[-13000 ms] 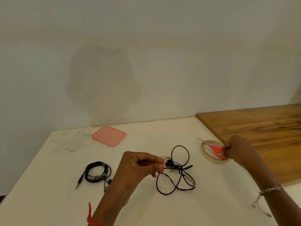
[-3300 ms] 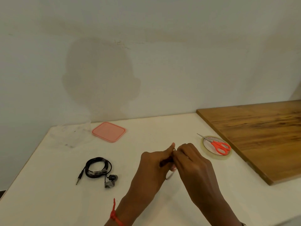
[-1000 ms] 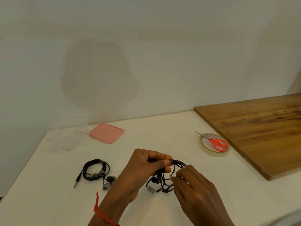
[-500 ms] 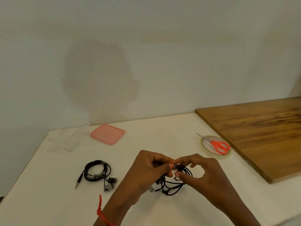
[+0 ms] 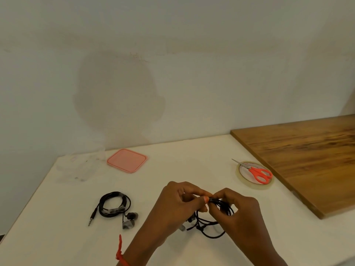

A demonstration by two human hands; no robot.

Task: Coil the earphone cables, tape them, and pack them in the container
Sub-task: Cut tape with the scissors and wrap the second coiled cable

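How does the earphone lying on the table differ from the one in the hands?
The earphone on the table lies untouched in a tight round coil, bound by what looks like tape. The earphone in the hands hangs in looser, uneven loops, pinched at the top by the left hand and right hand. Both are black, wired earphones.

No readable text or labels anywhere

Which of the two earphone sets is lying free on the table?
The coiled set at left, untouched; the other set is pinched between the left hand and right hand.
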